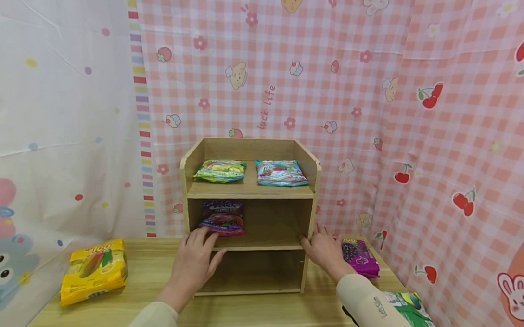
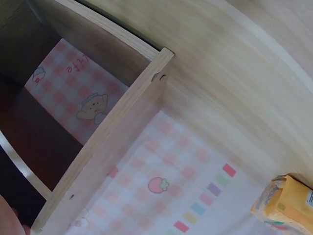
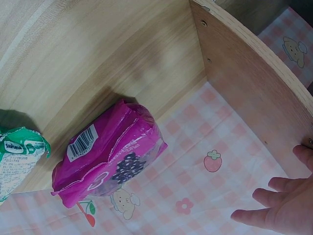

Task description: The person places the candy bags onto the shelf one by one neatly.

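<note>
A small wooden shelf unit with three levels stands in the middle of the table. My left hand is at its left front edge, fingertips overlapping the bottom of a dark purple snack bag on the middle level. Only a sliver of that hand shows in the left wrist view. On the other side, my right hand rests at the right side panel, thumb at its front edge and the other fingers extended along the outside. Fairly straight, spread fingers show in the right wrist view.
On the top level lie a yellow-green bag and a teal-white bag. A yellow mango bag sits on the table at left. Right of the unit are a magenta bag and a green bag. Patterned curtains hang behind.
</note>
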The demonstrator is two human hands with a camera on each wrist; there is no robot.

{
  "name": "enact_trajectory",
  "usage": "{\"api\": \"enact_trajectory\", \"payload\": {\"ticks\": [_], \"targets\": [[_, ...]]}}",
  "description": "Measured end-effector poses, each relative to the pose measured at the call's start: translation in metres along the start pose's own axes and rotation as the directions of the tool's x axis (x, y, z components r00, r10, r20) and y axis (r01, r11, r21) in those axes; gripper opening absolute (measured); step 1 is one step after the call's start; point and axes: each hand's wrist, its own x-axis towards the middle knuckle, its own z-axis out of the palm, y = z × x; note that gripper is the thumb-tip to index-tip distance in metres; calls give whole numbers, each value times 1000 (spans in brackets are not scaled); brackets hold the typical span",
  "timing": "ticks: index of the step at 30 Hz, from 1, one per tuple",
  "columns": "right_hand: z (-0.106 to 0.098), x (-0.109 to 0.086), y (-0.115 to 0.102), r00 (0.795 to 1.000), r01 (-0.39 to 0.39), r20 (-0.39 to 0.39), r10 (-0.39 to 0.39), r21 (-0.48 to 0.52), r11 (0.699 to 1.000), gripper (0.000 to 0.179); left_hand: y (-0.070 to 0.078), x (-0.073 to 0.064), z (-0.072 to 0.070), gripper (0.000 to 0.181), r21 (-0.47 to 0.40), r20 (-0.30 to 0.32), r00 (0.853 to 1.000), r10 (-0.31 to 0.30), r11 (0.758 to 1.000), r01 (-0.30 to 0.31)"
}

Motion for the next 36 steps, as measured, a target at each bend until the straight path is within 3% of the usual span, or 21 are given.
{"api": "enact_trajectory", "payload": {"ticks": [5,14,22,32,36], "targets": [[-1,0,0,1000,-1,6,1,0,1000,70,-2,1,-2,59,1,-85,996,-5,1000,5],[-2,-2,-1,1000,-2,15,2,10,1000,71,-8,-1,-4,52,-15,-163,985,-49,999,47],[-1,-1,0,1000,-3,16,3,8,1000,69,-19,-3,-4,56,-79,-255,956,-144,989,128],[-2,-1,0,1000,-5,14,5,10,1000,70,-29,-7,-6,75,-70,-159,936,-314,949,306],[-2,-2,-1,1000,-3,10,3,5,1000,70,-30,-7,-7,74,-67,-54,925,-376,926,372]]}}
